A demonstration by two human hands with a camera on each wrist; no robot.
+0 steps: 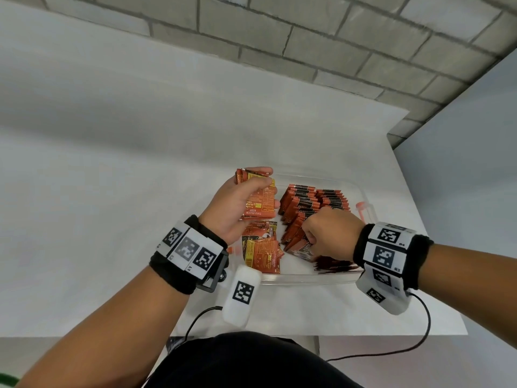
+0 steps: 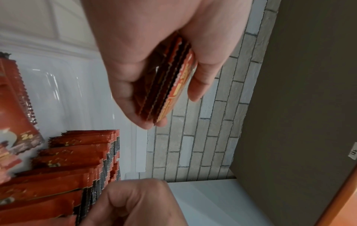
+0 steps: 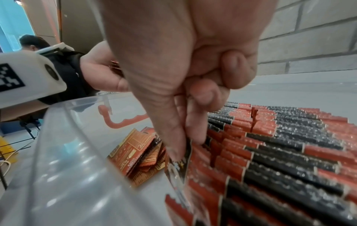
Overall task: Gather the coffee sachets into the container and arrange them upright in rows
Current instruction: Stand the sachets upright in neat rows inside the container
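Rows (image 1: 313, 208): sachets standing on edge inside the tub (image 1: 361, 191), filling its right part; packed against each other, which looks to be what keeps them upright.
Sachet (image 3: 178, 162): pinched by thumb and forefinger of the right hand (image 1: 331, 233), lowered edge-first at the near-left end of the rows, probably to slot it in as the next in line.
Stack (image 1: 258, 197): several sachets gripped flat together in the left hand (image 1: 237, 208), held above the tub's left side, likely as a ready supply.
Loose pile (image 1: 261, 250): sachets lying flat on the tub's floor, not yet stood up.
Table (image 1: 112, 219): white, carries the tub.
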